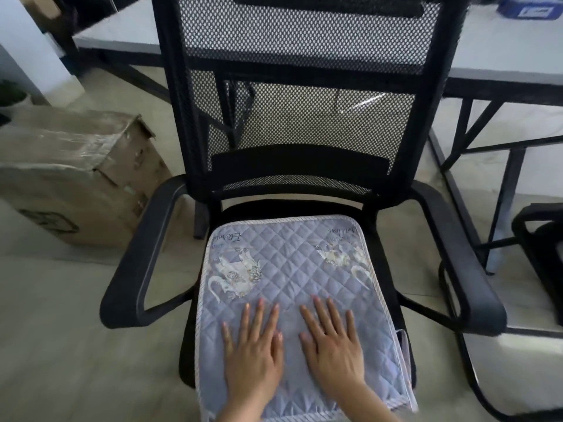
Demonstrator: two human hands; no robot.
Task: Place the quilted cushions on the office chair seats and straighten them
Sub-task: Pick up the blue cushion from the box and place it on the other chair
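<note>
The quilted cushion [292,287] already lies on the office chair [304,117] seat, so on this chair only the straightening looks left; a second chair [542,248] shows at the right edge. The left hand [254,357] and right hand [333,351] lie flat and spread, gripping nothing, palms pressed on the cushion's near half, which extends beyond the fingertips toward the backrest.

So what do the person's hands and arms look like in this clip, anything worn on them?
Both are bare: the left hand and right hand show no gloves, rings or watch. No sleeve shows on the short stretch of either wrist inside the frame. The fingernails look short and unpainted, though the picture is soft.
</note>
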